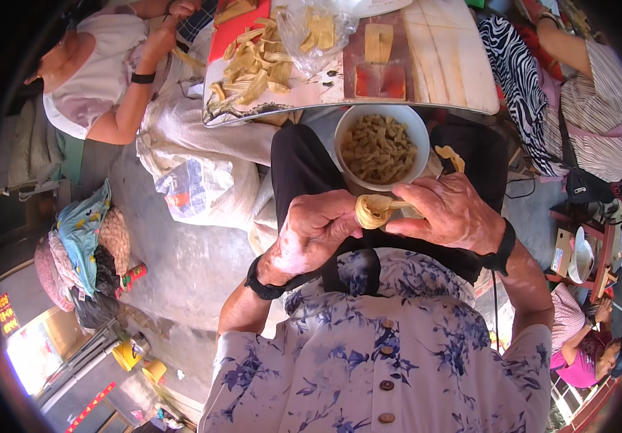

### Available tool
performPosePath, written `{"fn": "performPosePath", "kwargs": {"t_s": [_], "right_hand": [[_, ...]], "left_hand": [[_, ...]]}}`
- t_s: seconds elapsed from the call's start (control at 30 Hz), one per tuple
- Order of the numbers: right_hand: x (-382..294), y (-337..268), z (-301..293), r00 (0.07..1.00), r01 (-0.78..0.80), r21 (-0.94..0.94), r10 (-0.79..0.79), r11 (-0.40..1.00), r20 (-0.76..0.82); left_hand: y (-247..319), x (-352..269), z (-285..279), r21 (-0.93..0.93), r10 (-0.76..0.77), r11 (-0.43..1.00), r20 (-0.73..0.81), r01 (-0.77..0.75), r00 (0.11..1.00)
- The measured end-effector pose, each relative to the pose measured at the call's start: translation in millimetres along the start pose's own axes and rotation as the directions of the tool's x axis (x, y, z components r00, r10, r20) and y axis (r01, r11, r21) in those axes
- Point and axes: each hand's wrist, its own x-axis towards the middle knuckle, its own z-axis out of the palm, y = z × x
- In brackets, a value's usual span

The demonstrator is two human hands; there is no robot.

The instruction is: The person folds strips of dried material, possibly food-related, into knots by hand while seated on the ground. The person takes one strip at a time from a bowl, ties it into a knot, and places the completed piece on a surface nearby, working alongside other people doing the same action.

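Observation:
Between my two hands is a pale yellow, leathery strip [374, 211], wound into a thick rolled loop. My left hand [313, 230] pinches the loop's left side with thumb and fingers. A narrow length runs from the loop into my right hand [446, 216], whose thumb and fingers grip it. Beyond the right knuckles, a loose yellow piece [450, 157] sticks out; whether it joins the same strip is hidden. Just past my hands, a white bowl [424, 143] sits between my knees. Inside lie many small, yellow-brown knotted pieces [380, 149].
A low table [446, 65] stands beyond the bowl. It bears a heap of yellow strips [259, 65], a clear plastic bag [316, 32] and a flat yellow piece [379, 43]. People sit at left and right. A white woven sack [208, 189] lies left of my knee.

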Motion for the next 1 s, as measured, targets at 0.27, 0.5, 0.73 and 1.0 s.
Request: {"fn": "performPosePath", "kwargs": {"t_s": [0.27,0.5,0.73,1.0], "right_hand": [[-6,2,-10,0.977,-0.207,0.367,0.174,0.907,0.120],[1,5,-7,0.953,-0.302,0.508,0.239,0.807,0.186],[-2,11,-2,0.936,-0.345,0.492,0.256,0.800,0.241],[-3,1,-9,0.949,-0.293,0.514,0.178,0.807,0.261]], "left_hand": [[4,-11,-20,-0.158,-0.190,0.967,0.069,0.199,0.979],[1,8,-16,0.223,-0.030,0.975,0.050,0.018,0.998],[-8,22,6,0.174,0.143,0.971,0.123,-0.163,0.982],[18,2,-16,0.206,-0.030,0.979,0.084,0.012,0.996]]}}
